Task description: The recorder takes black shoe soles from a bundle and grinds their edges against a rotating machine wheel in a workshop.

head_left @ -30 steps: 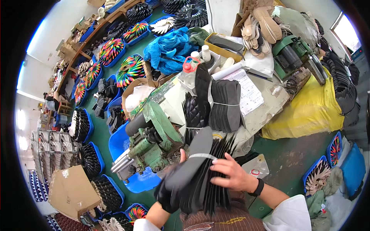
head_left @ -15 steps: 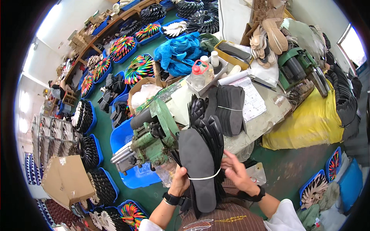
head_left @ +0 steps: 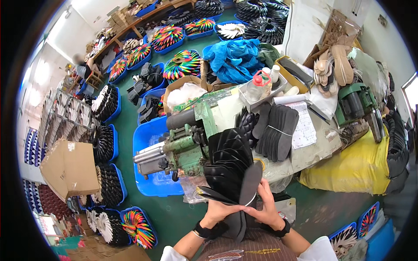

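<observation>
Workbench (head_left: 344,143) with a green press machine (head_left: 187,143), and a fanned bundle of black insoles (head_left: 230,169) held at its near edge.

Blue bins (head_left: 150,178) of black and rainbow-striped soles ring the green floor. Behind the fan, a second banded stack of dark insoles (head_left: 276,130) lies on the bench beside a sheet of paper (head_left: 305,126). Left hand (head_left: 217,211) and right hand (head_left: 265,211) both close around the narrow lower end of the bundle, just above the lap, a white band (head_left: 251,201) circling it near the fingers.
</observation>
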A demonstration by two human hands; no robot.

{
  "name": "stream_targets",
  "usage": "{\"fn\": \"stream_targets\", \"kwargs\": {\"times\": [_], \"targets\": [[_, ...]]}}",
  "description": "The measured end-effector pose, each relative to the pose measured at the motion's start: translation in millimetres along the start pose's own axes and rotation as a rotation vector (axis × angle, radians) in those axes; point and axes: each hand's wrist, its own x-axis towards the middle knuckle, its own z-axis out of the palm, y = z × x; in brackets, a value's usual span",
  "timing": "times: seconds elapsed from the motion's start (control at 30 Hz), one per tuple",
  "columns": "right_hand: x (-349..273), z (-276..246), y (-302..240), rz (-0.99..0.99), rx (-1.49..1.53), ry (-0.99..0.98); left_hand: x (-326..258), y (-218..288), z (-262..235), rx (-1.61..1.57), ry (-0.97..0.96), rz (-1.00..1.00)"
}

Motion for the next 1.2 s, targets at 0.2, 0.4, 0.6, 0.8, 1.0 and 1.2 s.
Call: {"fn": "stream_targets", "kwargs": {"times": [0.2,0.4,0.6,0.8,1.0,1.2], "targets": [[-11.4,18.4,11.3,0.117,0.392,0.157,-2.3,3.5,-0.7,0.135,0.012,0.047],[-4.1,33.1,0.2,0.026,0.177,0.406,-5.7,4.4,-13.6,0.202,0.015,-0.005],[32.8,6.5,-9.4,0.063,0.406,0.761,-8.9,6.8,-9.4,0.244,0.102,0.043],[60.5,-33.5,-26.4,-0.059,0.465,1.033,-15.4,13.5,-30.3,0.086,0.184,-0.033],[50.0,-19.7,-16.1,0.065,0.29,0.45,-39.5,9.5,-50.7,0.013,0.377,0.016],[49.8,20.5,-28.3,-0.012,0.171,0.148,-56.9,18.6,-68.2,0.037,0.436,0.086]]}}
